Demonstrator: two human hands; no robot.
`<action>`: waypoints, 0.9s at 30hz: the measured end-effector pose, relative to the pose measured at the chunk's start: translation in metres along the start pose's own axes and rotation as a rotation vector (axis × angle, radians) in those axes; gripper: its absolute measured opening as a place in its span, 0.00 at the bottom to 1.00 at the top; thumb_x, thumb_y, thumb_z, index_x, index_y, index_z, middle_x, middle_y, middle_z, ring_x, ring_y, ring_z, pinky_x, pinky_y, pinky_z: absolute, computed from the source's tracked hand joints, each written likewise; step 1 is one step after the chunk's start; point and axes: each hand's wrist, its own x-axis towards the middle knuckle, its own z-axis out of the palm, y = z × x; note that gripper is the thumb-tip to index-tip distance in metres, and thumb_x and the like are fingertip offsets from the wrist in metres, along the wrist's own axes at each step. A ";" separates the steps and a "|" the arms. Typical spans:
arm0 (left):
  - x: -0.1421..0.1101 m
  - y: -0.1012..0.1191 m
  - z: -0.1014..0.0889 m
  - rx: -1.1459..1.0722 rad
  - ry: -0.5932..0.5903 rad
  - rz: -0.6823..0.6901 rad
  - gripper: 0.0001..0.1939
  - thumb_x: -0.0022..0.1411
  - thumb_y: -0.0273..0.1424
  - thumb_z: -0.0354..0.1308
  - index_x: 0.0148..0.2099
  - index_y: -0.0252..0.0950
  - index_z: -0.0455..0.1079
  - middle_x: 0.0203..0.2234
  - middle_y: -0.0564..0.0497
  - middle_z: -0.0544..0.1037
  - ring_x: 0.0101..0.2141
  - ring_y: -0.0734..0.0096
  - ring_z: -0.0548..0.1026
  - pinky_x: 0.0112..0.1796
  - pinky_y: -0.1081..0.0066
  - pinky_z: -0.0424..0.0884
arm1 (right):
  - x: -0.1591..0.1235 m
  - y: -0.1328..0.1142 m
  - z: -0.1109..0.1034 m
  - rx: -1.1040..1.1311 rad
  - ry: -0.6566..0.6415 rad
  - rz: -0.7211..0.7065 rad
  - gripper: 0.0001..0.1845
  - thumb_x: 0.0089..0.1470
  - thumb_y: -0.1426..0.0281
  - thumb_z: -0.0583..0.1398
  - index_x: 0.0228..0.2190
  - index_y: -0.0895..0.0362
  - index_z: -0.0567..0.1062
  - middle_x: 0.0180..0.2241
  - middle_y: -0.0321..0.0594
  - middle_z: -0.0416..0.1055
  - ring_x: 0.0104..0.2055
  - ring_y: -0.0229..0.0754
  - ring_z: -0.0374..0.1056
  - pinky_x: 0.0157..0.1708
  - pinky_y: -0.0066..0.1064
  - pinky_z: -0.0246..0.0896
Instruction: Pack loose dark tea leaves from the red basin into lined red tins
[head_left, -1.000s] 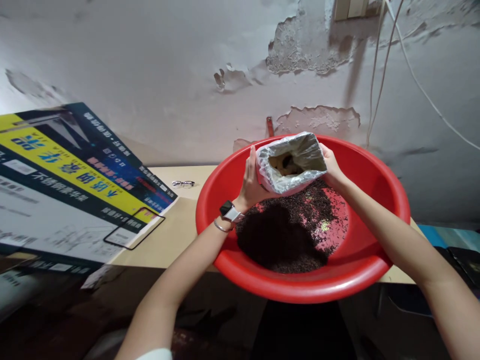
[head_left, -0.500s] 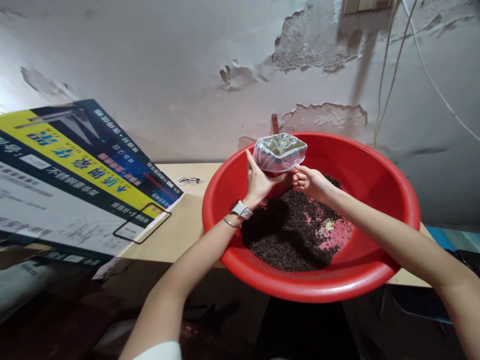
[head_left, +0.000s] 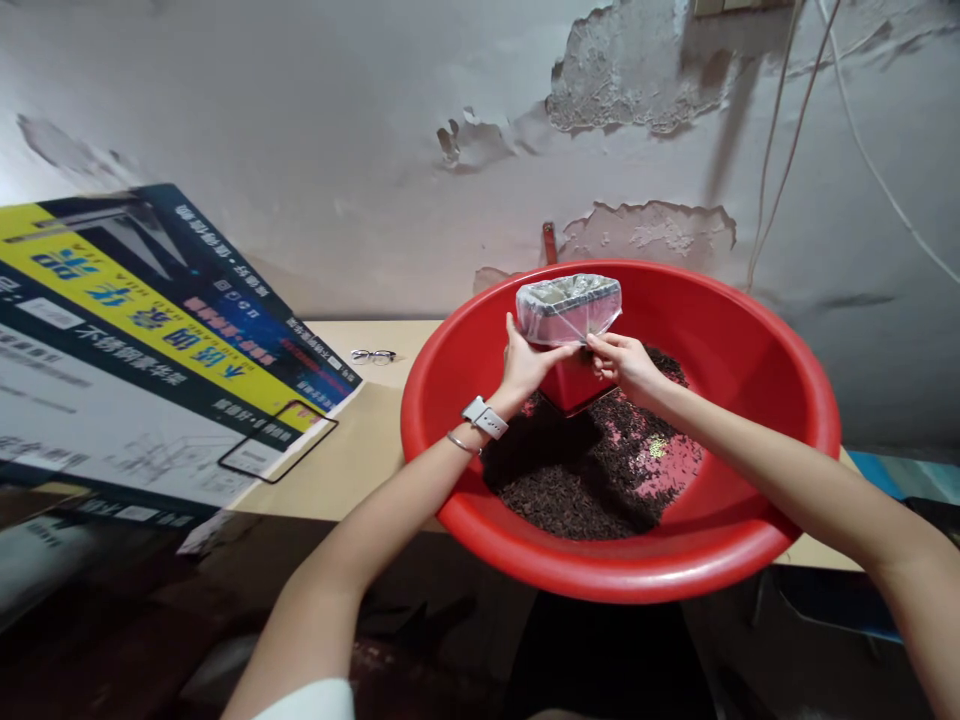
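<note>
A big red plastic basin (head_left: pixel 780 350) sits on a light wooden table (head_left: pixel 352 460) and holds a heap of dark loose grains (head_left: pixel 600 470). Above the grains I hold a small red box lined with a silvery plastic bag (head_left: pixel 568 305), standing upright. My left hand (head_left: pixel 525 365), with a watch and bracelet at the wrist, cups the box's left side. My right hand (head_left: pixel 626 362) pinches the bag's edge at the box's front right.
A large printed cardboard box (head_left: pixel 150 340) lies tilted at the left of the table. A pair of glasses (head_left: pixel 373 355) lies by the wall. The wall behind has peeling plaster, and white cables (head_left: pixel 780 130) hang at the right.
The lined box was tipped with its mouth toward me, a hand at each side; it now stands upright. My right hand has shifted from the far side to the bag's front edge.
</note>
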 end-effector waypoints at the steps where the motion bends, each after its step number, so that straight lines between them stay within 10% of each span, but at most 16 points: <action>1: 0.000 -0.001 0.002 -0.027 -0.011 -0.023 0.64 0.33 0.43 0.78 0.68 0.34 0.49 0.59 0.32 0.66 0.60 0.42 0.65 0.60 0.49 0.60 | 0.001 0.000 -0.001 -0.033 0.008 -0.016 0.24 0.31 0.55 0.73 0.20 0.57 0.71 0.16 0.30 0.64 0.19 0.30 0.58 0.20 0.24 0.54; 8: 0.001 -0.002 0.004 -0.113 -0.066 0.009 0.54 0.39 0.42 0.74 0.64 0.33 0.55 0.56 0.34 0.70 0.57 0.48 0.70 0.57 0.53 0.65 | 0.010 -0.022 -0.018 -0.066 0.365 -0.021 0.16 0.50 0.57 0.64 0.23 0.57 0.71 0.13 0.31 0.62 0.17 0.32 0.59 0.18 0.23 0.53; 15: -0.001 -0.004 0.000 0.078 -0.042 0.191 0.71 0.29 0.40 0.79 0.71 0.37 0.42 0.66 0.31 0.55 0.65 0.36 0.54 0.64 0.45 0.51 | 0.014 -0.030 -0.025 -0.071 0.390 0.042 0.11 0.47 0.70 0.63 0.20 0.56 0.65 0.13 0.29 0.60 0.16 0.30 0.57 0.18 0.22 0.56; 27: 0.023 -0.008 -0.013 0.081 0.128 0.233 0.69 0.33 0.39 0.79 0.71 0.40 0.40 0.66 0.34 0.54 0.66 0.39 0.54 0.65 0.45 0.50 | 0.013 0.000 -0.043 -0.221 0.139 0.366 0.03 0.45 0.72 0.62 0.24 0.57 0.71 0.14 0.32 0.64 0.18 0.34 0.59 0.21 0.25 0.57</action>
